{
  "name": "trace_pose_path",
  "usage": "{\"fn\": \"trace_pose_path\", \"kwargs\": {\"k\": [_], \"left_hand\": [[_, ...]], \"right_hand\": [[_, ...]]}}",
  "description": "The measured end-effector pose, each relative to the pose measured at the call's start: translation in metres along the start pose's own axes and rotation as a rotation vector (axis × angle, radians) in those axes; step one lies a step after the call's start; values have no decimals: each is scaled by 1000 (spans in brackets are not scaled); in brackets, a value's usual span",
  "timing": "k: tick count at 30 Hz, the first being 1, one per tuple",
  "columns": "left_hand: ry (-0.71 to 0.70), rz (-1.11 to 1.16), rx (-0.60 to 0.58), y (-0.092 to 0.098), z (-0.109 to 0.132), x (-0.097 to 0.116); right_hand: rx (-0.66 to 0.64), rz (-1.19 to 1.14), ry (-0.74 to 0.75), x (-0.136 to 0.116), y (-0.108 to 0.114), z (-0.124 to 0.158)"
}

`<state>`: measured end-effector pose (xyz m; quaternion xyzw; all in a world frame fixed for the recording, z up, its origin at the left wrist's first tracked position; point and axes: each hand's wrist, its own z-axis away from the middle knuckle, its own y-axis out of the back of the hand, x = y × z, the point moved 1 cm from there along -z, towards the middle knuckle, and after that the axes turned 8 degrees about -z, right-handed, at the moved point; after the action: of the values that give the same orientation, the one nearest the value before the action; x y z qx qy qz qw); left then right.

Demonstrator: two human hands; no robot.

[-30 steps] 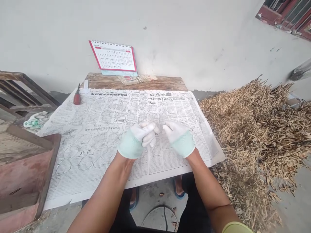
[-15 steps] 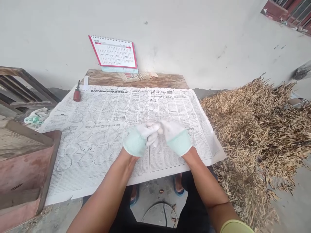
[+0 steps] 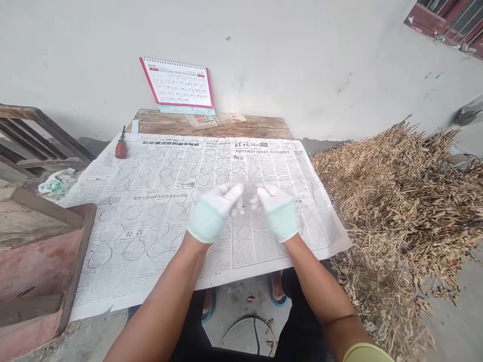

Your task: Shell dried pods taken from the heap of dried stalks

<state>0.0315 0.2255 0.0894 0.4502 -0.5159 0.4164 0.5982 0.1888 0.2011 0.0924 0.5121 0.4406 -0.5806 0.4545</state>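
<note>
My left hand, in a white glove with a mint cuff, is closed in a pinch above the newspaper. Opposite it, my right hand, gloved the same way, also pinches, a small gap away. Faint thin dark lines show at the fingertips of both hands; what they hold is too fine and blurred to make out. Rows of thin dark loops cover much of the newspaper, mostly left and middle. Whether these loops are wire or drawn lines I cannot tell.
A red-handled screwdriver lies at the newspaper's far left corner. Behind stands a desk calendar on the wooden table. Dry stalks are heaped on the right. Wooden furniture closes in the left side.
My hands have drawn apart, from fingertips touching to a small gap between them. The left moved slightly left, the right slightly right.
</note>
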Motion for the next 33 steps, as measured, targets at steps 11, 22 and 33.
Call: {"fn": "trace_pose_path", "kwargs": {"k": [11, 22, 33], "left_hand": [[-78, -15, 154, -13, 5, 11], [-28, 181, -11, -5, 2, 1], [-108, -18, -133, 6, -9, -20]], "right_hand": [[62, 280, 245, 2, 1, 5], [17, 520, 310, 4, 2, 6], [-89, 752, 462, 11, 10, -5]]}}
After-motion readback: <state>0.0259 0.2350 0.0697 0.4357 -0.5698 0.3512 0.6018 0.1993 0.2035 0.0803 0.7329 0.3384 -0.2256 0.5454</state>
